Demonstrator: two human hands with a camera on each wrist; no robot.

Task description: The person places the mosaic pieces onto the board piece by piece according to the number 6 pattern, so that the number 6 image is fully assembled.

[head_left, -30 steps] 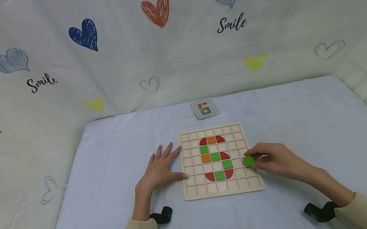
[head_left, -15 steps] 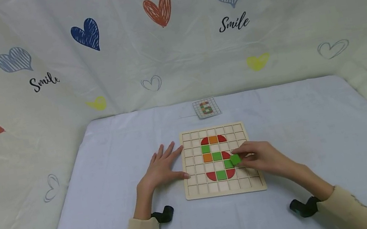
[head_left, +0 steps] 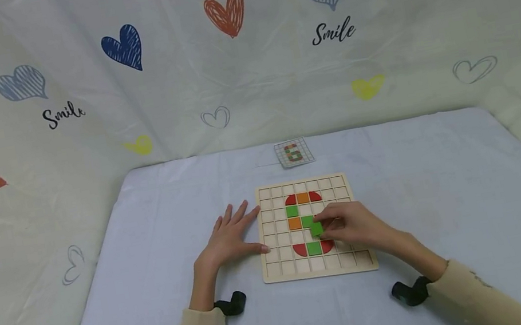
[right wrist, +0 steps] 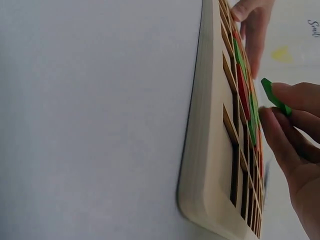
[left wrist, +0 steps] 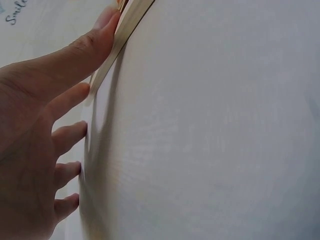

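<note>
A square wooden grid board (head_left: 279,270) lies on the table, with red rounded, orange and green tiles set in its middle cells. My right hand (head_left: 349,222) pinches a green square tile (head_left: 316,228) between thumb and fingers over the middle of the board. In the right wrist view this green tile (right wrist: 275,97) is tilted and raised above the grid. The hand hides some tiles on the board's right side. At the board's left edge my left hand (head_left: 228,245) lies with fingers spread, its thumb (left wrist: 100,32) and index finger touching the rim.
Behind the board lies a small card (head_left: 283,159) printed with a grid and a coloured pattern. A white cloth (head_left: 182,193) covers the table, and a pale sheet with printed hearts hangs behind it. Black devices (head_left: 233,304) are worn on both wrists.
My right hand has moved left with the green tile, from the board's right edge to over its middle. The left hand keeps its place on the rim.
</note>
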